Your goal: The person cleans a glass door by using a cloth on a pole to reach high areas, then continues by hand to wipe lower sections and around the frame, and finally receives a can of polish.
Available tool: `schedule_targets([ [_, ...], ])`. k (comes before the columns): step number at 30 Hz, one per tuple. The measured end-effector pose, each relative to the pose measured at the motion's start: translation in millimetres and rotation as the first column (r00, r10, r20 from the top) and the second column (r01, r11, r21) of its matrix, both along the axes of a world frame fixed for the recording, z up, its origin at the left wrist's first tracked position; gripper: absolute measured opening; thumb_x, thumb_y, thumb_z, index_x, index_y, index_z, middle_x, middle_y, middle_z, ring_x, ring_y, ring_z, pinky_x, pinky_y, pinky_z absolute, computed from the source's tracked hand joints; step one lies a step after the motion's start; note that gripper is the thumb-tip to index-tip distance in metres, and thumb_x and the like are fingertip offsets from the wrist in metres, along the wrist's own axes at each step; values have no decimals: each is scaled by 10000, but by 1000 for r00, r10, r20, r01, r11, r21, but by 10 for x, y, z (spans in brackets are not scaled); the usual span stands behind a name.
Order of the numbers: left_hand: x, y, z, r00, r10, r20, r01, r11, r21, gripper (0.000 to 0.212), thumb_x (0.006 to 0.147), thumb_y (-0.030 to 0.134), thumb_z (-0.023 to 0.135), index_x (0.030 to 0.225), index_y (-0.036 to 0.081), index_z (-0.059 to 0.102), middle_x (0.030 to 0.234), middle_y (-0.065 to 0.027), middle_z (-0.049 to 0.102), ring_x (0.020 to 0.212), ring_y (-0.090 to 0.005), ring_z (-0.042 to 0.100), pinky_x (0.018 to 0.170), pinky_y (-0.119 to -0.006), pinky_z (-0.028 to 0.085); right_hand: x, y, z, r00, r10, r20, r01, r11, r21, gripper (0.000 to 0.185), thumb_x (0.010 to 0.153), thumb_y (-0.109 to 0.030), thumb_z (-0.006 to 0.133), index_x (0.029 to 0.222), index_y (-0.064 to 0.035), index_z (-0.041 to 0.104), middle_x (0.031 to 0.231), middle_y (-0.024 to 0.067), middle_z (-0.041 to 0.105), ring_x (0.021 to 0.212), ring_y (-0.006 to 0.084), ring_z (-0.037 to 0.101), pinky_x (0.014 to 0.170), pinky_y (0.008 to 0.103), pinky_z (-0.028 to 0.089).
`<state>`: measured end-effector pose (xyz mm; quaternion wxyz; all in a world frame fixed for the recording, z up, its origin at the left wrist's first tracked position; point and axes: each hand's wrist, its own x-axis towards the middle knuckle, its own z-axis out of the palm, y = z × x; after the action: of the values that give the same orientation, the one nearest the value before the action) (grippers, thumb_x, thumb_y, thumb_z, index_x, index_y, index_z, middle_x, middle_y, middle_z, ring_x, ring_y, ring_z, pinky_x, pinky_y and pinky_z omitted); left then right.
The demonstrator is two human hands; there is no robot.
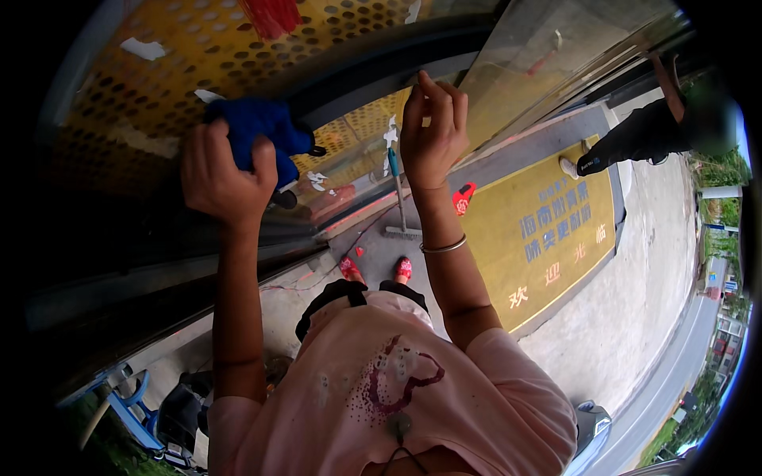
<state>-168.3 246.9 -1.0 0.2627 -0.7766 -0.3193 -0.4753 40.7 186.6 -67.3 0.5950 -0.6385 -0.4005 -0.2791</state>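
Observation:
My left hand (223, 178) grips a bunched blue fabric item (253, 128) with a dark loop at its edge. The fabric lies against or just before a glass pane, behind which a yellow perforated surface (196, 65) shows. My right hand (434, 131) is raised by the dark door frame (381, 77), its fingers bent and thumb drawn in. Whether a small thing is pinched there cannot be made out. Torn white scraps (143, 49) cling to the glass, with more scraps (391, 132) near my right hand. A red tassel (271, 15) shows at the top.
A brush with a teal-topped handle (393, 163) leans by the glass. Beyond it lie a red patterned object (464, 198) and a yellow floor mat (536, 226) bearing writing. A person in dark trousers (637, 140) stands on the mat's far end. Thin cables (303, 288) cross the floor.

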Motion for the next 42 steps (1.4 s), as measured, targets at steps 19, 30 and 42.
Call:
schedule_targets([
  [19,-29,-3,-6,1000,0,-9,0,1000,-16,291,803,325,571,882,45,566,753,-113,518,673,-309,554,571,-383,430,184,114,106,998,-14,69,16,1000,-27,162,727,-32,690,775,-127,568,709,-11,537,531,124,562,457,245,445],
  [30,-4,53,14,1000,-26,-10,27,999,26,281,806,328,567,868,54,564,743,-95,517,659,-286,557,558,-367,430,88,109,64,990,139,37,-137,989,-54,151,691,-68,653,781,-129,548,738,1,551,513,207,550,434,291,431],
  [42,-15,46,8,1000,-6,-16,6,999,51,255,781,299,572,870,61,569,744,-89,523,657,-284,562,539,-366,426,178,-49,154,-178,630,-755,-506,600,620,278,913,-299,521,943,-22,520,828,100,560,680,256,649,529,319,531],
])
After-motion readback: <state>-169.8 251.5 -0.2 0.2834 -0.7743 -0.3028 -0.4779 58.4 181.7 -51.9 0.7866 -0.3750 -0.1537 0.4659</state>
